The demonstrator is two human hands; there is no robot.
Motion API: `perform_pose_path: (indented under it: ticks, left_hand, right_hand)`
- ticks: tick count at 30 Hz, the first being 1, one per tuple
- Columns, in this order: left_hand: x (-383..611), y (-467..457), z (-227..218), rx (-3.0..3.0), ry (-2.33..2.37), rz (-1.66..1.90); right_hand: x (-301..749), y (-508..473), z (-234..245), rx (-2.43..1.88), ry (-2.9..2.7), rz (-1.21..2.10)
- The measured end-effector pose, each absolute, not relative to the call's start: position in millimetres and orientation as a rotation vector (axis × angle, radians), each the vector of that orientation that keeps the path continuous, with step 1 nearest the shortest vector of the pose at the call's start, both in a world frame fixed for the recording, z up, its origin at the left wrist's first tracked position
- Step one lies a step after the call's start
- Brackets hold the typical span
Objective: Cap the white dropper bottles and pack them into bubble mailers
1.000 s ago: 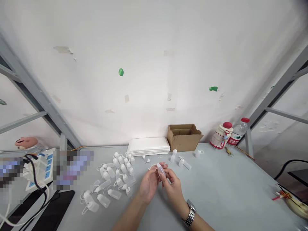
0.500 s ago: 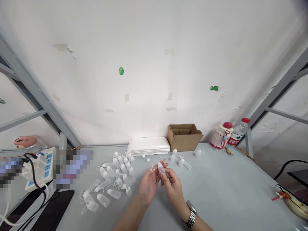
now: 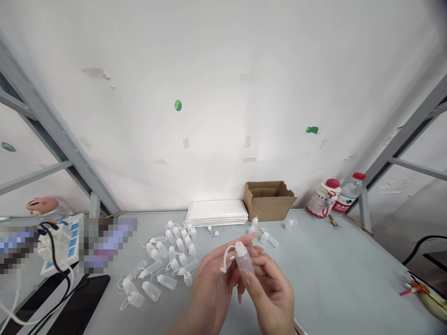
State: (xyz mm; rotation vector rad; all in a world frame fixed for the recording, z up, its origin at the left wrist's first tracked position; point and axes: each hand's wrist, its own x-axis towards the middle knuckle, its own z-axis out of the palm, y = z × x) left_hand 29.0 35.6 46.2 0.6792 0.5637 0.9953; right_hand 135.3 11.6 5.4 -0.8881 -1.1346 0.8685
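Observation:
A small translucent squeeze bottle (image 3: pixel 245 263) with a white cap is held up in front of me, tilted slightly. Its thin strap loops out to the left and ends in a small tip cap (image 3: pixel 223 269). My right hand (image 3: pixel 270 286) grips the bottle's body, thumb along the near side. Behind and left of the bottle is my left hand (image 3: pixel 213 281), its fingers stretched out to the right and partly hidden. Whether it touches the bottle is unclear. Many similar bottles (image 3: pixel 166 281) stand and lie on the table to the left.
A cardboard box (image 3: pixel 270 207) and a stack of white flat packs (image 3: pixel 216 214) stand against the wall. Loose caps (image 3: pixel 216 233) and several bottles (image 3: pixel 270 238) lie before them. A cream jar (image 3: pixel 319 202) and a water bottle (image 3: pixel 349 195) are at right. A power strip (image 3: pixel 71 242) is at left.
Both hands and the held bottle have come closer to me and look larger. The wrist watch has left the view. The view has shifted slightly.

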Motion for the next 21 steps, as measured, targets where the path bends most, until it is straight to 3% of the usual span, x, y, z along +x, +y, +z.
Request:
perform_pose_path:
  ticks: [12,21]
  left_hand:
    - [34.1,44.5,29.0,0.574,0.609,1.048]
    - [35.8,56.2,14.8,0.451,0.574,0.996]
  right_hand:
    - [131.4,22.4,-3.4,-0.898,-1.173,0.809]
    - [133.0,34.0,-13.5,-0.918,-1.112,1.016]
